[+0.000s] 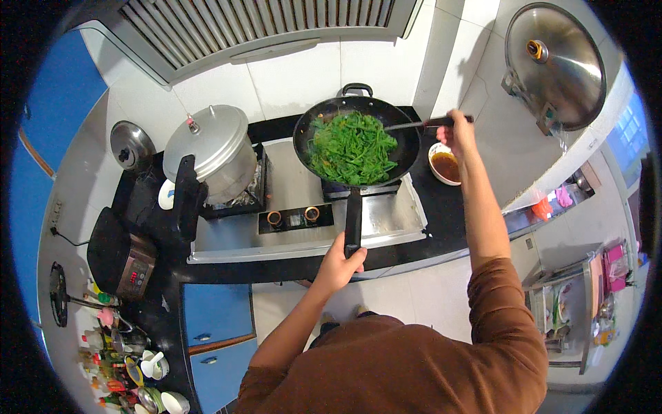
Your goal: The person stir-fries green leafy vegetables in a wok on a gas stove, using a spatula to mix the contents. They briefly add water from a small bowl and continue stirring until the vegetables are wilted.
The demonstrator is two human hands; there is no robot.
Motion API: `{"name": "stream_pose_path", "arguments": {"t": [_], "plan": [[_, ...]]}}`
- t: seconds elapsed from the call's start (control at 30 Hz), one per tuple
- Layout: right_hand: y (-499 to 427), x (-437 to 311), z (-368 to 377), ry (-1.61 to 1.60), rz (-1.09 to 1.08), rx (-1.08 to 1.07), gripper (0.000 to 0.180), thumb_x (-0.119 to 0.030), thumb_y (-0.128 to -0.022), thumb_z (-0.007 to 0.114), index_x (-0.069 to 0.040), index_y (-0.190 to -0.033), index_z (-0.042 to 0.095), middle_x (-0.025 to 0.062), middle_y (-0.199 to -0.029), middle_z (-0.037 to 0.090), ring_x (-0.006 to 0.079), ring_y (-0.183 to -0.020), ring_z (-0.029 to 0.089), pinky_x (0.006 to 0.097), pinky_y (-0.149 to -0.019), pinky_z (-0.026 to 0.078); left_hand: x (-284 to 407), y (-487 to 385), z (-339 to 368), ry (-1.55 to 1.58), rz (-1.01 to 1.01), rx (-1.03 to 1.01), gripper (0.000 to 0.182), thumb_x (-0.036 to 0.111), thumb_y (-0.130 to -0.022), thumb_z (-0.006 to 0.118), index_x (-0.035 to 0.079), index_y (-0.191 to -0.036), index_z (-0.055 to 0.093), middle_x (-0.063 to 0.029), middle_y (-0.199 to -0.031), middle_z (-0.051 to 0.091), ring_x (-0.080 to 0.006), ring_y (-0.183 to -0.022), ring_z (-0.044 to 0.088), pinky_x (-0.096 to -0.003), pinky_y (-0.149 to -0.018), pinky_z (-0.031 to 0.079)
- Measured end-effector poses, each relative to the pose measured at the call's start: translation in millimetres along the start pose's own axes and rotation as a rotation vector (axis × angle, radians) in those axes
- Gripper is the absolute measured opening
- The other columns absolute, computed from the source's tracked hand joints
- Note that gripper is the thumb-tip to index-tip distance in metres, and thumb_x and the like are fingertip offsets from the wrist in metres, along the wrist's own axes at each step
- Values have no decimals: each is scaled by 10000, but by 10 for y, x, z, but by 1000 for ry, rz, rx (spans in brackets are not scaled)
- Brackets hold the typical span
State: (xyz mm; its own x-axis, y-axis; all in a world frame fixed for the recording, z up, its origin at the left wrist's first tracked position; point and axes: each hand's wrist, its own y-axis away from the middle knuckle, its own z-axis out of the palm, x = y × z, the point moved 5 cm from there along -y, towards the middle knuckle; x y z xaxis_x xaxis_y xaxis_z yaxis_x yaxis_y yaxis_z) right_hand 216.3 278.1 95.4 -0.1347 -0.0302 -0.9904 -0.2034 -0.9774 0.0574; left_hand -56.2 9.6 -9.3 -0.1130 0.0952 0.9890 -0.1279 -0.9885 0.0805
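Note:
Chopped leafy greens (354, 147) fill the middle of a black wok (408, 155) on the right burner. My left hand (336, 266) grips the wok's long black handle (354, 217), which points toward me. Above the counter to the right, my right hand (457, 134) holds the dark handle of a spatula (408, 125). The spatula's far end reaches the greens at the wok's right side, and its blade is hidden among them. Just below my right hand stands a white bowl (433, 169) of brown sauce, partly covered by my forearm.
A large aluminium pressure cooker (217, 150) occupies the left burner, its black handle jutting toward me. Left of it are a pot lid (132, 145) and a rice cooker (121, 259). The range hood (269, 31) overhangs the stove. A wok lid (561, 67) hangs at upper right.

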Motion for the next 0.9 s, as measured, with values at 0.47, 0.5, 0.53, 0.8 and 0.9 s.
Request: {"name": "stream_pose_path", "arguments": {"t": [0.47, 0.5, 0.53, 0.8, 0.9], "plan": [[240, -888, 180, 517, -391, -120, 187, -230, -840, 546, -62, -767, 507, 89, -516, 545, 171, -393, 548, 294, -365, 434, -89, -27, 2, 19, -42, 2, 288, 187, -896, 617, 25, -1076, 460, -26, -776, 539, -107, -616, 575, -266, -571, 499], [197, -858, 72, 522, -385, -113, 203, -235, -839, 548, -56, -753, 502, 80, -512, 538, 170, -379, 536, 294, -357, 426, -86, -27, 12, 17, -47, 7, 295, 189, -895, 618, 24, -1080, 458, -26, -777, 538, -108, -615, 575, -266, -566, 496], [105, -793, -91, 528, -341, -124, 211, -243, -838, 550, -57, -747, 507, 80, -515, 538, 167, -381, 534, 294, -356, 424, -77, -30, 13, 16, -49, 8, 301, 190, -894, 618, 22, -1084, 456, -26, -778, 538, -108, -614, 575, -266, -562, 494], [479, 654, 233, 5, 211, -188, 228, -334, -875, 575, -138, -955, 491, 111, -639, 623, 198, -476, 601, 293, -441, 501, -24, -19, 4, -55, -93, 8, 360, 131, -895, 597, -2, -1191, 439, -44, -829, 550, -112, -648, 565, -284, -590, 519], [745, 464, 149, 84, 50, -303, 187, -290, -882, 551, -128, -891, 457, 124, -681, 639, 196, -511, 621, 292, -470, 529, -19, 10, -18, -47, -88, 6, 357, 131, -895, 593, -10, -1184, 438, -46, -814, 551, -117, -642, 570, -286, -592, 517]]}}
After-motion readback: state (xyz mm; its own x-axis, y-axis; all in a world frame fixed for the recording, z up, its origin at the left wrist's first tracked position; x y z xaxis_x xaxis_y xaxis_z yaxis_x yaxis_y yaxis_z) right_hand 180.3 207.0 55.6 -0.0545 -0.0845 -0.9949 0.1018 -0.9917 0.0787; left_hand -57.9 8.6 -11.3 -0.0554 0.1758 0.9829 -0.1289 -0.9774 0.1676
